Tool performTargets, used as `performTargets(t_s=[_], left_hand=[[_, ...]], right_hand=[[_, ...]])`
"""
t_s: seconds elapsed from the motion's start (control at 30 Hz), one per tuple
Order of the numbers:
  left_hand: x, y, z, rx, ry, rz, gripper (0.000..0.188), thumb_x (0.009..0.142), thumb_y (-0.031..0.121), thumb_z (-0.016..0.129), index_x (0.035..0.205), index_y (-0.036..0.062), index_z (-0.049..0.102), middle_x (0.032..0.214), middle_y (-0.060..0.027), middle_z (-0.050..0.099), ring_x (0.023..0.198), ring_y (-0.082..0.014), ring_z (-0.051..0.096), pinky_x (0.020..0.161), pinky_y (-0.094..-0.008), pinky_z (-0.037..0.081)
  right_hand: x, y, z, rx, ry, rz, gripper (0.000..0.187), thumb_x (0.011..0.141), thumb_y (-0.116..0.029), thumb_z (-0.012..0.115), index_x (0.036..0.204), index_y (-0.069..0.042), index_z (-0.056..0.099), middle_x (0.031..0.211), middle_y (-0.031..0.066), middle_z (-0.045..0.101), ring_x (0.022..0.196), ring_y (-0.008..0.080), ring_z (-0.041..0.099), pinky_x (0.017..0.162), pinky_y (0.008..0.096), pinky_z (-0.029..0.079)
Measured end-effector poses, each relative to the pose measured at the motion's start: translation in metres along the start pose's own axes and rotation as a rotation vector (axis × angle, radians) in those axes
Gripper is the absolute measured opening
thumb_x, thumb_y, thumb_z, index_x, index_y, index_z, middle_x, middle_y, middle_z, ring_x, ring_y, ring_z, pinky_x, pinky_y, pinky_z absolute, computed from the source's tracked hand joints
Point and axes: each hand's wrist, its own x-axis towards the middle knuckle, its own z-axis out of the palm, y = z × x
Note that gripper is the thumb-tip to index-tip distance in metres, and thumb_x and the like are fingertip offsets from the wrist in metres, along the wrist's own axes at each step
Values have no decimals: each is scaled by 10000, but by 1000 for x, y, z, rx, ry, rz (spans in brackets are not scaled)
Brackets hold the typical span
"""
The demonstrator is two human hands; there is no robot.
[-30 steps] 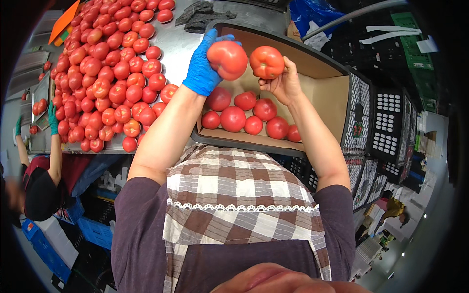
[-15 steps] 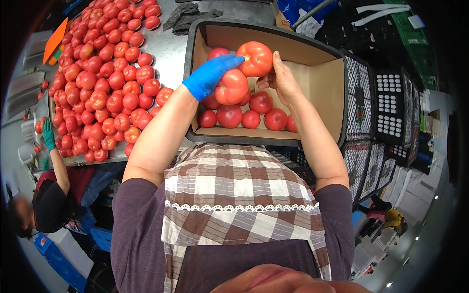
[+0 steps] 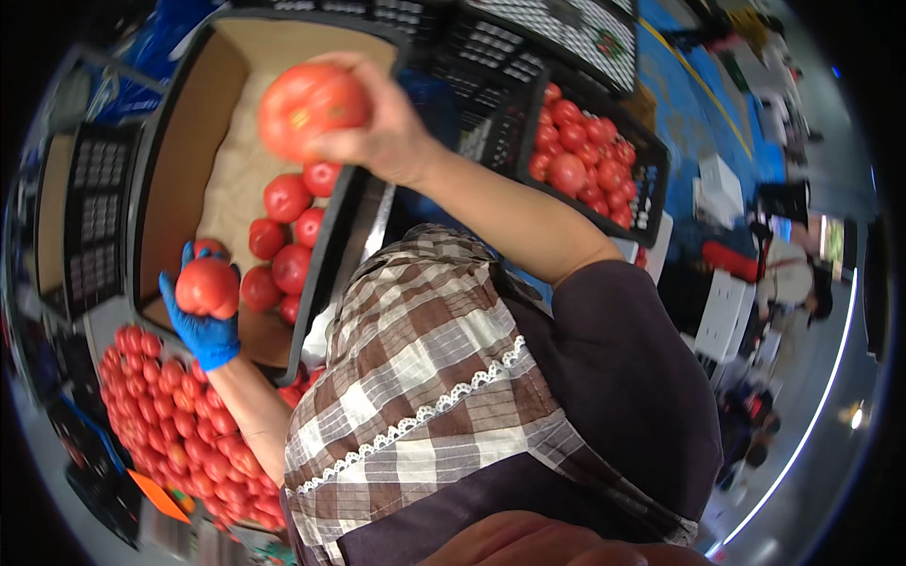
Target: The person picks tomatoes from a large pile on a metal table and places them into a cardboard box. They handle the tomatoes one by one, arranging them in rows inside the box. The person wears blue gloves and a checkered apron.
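Right hand (image 3: 382, 141) grips a big red tomato (image 3: 311, 108) above the cardboard box (image 3: 203, 123) rim – gloved left hand (image 3: 203, 325) clasps a smaller tomato (image 3: 208, 288) at the box's near edge, bare cardboard beyond

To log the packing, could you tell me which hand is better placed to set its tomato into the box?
Likely the left hand: its smaller tomato sits low at the cardboard box rim, beside the packed tomatoes; the right hand holds the larger tomato raised.

I count two hands (image 3: 203, 325), each gripping one tomato (image 3: 206, 286); six tomatoes lie in one cardboard box (image 3: 179, 170) (pile on the counter (image 3: 170, 429) too dense to count).
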Motion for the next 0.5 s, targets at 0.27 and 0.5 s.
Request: performTargets(t_s=[0.27, 0.5], left_hand=[[3, 5, 19, -220, 104, 51, 641, 921, 446, 697, 1387, 35, 538, 1367, -180, 566, 1265, -363, 545, 1098, -599, 431], [-4, 8, 22, -242, 79, 247, 654, 909, 452, 703, 1383, 33, 536, 1397, -191, 552, 1295, -350, 534, 1098, -574, 442]], right_hand=[[-126, 5, -237, 301, 1108, 121, 471, 925, -375, 650, 1281, -88, 537, 1138, 177, 655, 868, 315, 709, 683, 388, 598], [-134, 36, -246, 200, 1073, 303, 436, 1001, -297, 617, 1348, -51, 520, 1109, 183, 687, 772, 238, 684, 631, 335, 564]])
